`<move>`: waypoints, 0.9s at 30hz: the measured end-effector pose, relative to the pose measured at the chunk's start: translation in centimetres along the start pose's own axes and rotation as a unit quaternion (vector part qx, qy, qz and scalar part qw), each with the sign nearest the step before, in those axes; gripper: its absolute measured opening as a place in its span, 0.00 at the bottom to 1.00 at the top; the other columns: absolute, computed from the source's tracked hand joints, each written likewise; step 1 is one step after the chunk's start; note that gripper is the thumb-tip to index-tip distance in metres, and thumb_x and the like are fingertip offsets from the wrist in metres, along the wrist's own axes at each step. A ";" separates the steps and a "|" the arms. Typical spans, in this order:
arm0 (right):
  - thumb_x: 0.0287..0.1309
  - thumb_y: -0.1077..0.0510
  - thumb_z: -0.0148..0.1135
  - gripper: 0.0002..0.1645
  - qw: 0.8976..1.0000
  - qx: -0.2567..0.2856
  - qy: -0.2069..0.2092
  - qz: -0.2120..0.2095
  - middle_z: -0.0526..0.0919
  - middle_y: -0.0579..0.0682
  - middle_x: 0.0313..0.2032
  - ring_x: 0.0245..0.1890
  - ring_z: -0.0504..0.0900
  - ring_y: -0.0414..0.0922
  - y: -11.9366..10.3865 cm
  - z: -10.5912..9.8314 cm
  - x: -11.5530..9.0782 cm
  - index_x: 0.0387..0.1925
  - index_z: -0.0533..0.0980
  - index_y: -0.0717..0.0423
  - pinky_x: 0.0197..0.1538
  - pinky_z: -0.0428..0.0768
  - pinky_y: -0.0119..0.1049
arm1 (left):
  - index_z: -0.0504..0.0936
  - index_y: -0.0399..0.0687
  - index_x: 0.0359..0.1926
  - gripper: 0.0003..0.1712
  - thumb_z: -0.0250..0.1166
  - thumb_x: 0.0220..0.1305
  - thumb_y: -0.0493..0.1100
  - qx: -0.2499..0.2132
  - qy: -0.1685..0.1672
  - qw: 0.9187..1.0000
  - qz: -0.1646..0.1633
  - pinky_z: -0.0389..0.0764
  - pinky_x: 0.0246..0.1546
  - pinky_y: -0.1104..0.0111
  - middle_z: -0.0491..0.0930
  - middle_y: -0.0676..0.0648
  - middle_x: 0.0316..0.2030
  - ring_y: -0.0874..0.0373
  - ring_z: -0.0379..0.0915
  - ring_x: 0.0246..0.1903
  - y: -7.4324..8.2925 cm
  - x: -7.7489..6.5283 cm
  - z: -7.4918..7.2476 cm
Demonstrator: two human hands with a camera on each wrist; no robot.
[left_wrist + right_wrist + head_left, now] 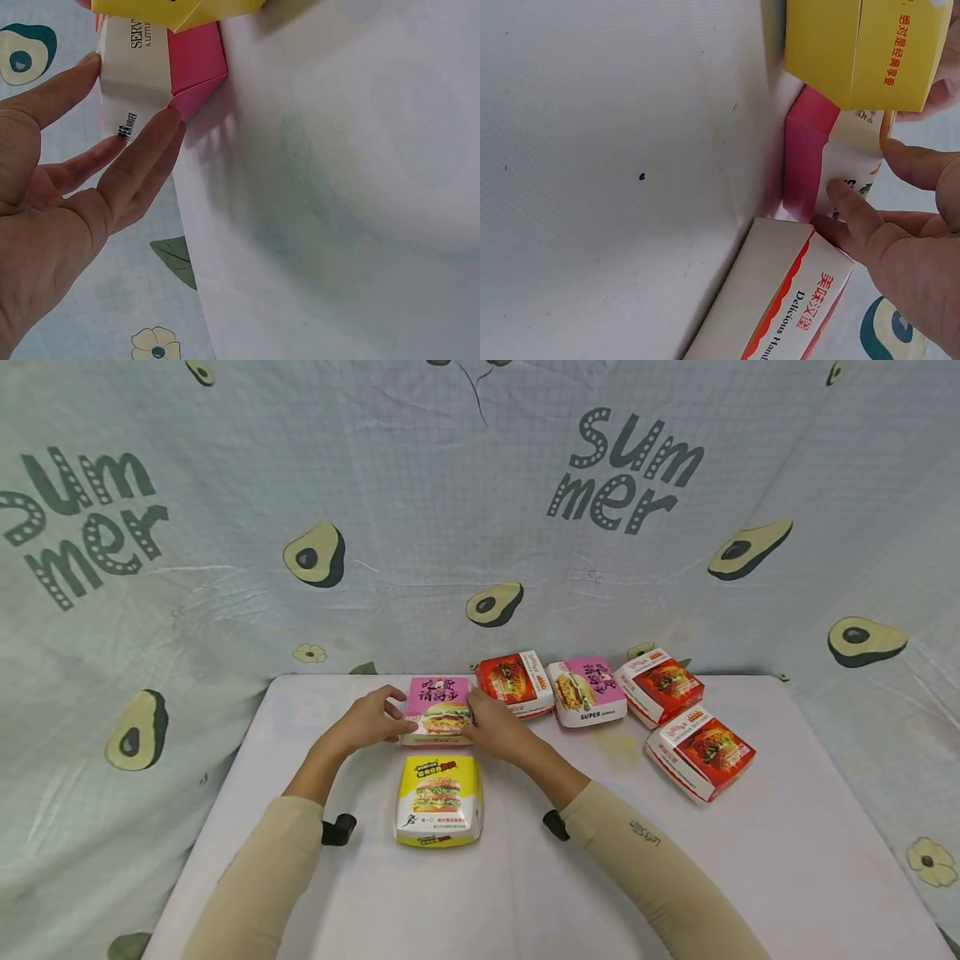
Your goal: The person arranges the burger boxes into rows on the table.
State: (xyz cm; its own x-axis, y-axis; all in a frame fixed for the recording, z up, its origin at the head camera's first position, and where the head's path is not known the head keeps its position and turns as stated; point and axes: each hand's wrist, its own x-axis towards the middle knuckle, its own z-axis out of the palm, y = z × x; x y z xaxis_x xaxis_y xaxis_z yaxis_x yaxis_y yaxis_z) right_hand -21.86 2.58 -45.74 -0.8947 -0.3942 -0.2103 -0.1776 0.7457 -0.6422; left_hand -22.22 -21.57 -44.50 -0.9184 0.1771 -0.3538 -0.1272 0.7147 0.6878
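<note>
The pink burger box (435, 693) is located on the rear part of the white surface (405, 902), between the left hand (367, 720) and the right hand (495, 722). The left fingers (142, 154) are spread along its left side and corner, with the thumb at the upper edge, and grip it. The right fingers (859, 214) bear on the opposite side, with the thumb likewise at the upper edge; together, both hands hold the box. Whether its base contacts the surface cannot be told. Directly in front of it, on the near side, lies the yellow burger box (440, 802), untouched. To the right, the first red box (517, 681) is just beside the right hand, followed by the second pink box (587, 692) and the rear red box (662, 687). The front red box (701, 753) lies nearer the person, set at an angle. Beige sleeves (255, 868) cover both forearms. A patterned cloth (405, 560) hangs behind the surface, printed with avocados and lettering.
</note>
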 end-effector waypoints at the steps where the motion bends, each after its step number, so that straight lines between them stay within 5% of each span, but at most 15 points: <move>1: 0.70 0.55 0.65 0.43 1.000 0.001 0.001 0.000 0.54 0.55 0.81 0.81 0.53 0.52 0.0 0.0 0.0 0.78 0.58 0.63 0.78 0.61 0.48 | 0.66 0.38 0.70 0.39 0.73 0.66 0.49 -0.001 0.000 1.000 0.002 0.87 0.47 0.59 0.78 0.35 0.53 0.50 0.83 0.39 0.0 0.0 0.0; 15: 0.66 0.52 0.70 0.47 1.000 0.001 0.011 0.003 0.61 0.56 0.79 0.79 0.61 0.54 -0.3 -0.4 -0.8 0.78 0.59 0.61 0.74 0.69 0.50 | 0.66 0.40 0.71 0.40 0.72 0.66 0.52 0.002 -0.004 1.000 -0.006 0.86 0.48 0.59 0.77 0.35 0.54 0.50 0.83 0.41 -0.2 -0.3 0.0; 27: 0.69 0.52 0.66 0.41 0.994 -0.022 0.084 -0.062 0.67 0.58 0.76 0.77 0.64 0.54 1.1 -3.9 -2.1 0.76 0.63 0.61 0.75 0.68 0.51 | 0.64 0.38 0.73 0.42 0.70 0.67 0.54 0.059 0.033 0.997 0.022 0.83 0.56 0.48 0.75 0.30 0.61 0.38 0.78 0.54 1.2 -1.1 -1.3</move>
State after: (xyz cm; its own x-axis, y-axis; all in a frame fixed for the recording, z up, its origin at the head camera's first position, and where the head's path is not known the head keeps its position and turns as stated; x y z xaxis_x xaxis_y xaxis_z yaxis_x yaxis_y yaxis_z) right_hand -21.82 6.33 -43.13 -0.9195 -0.3931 -0.0031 -0.3063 0.7212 -0.6213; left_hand -21.81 -21.77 -42.46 -0.9452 0.1686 -0.2796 -0.0445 0.7820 0.6217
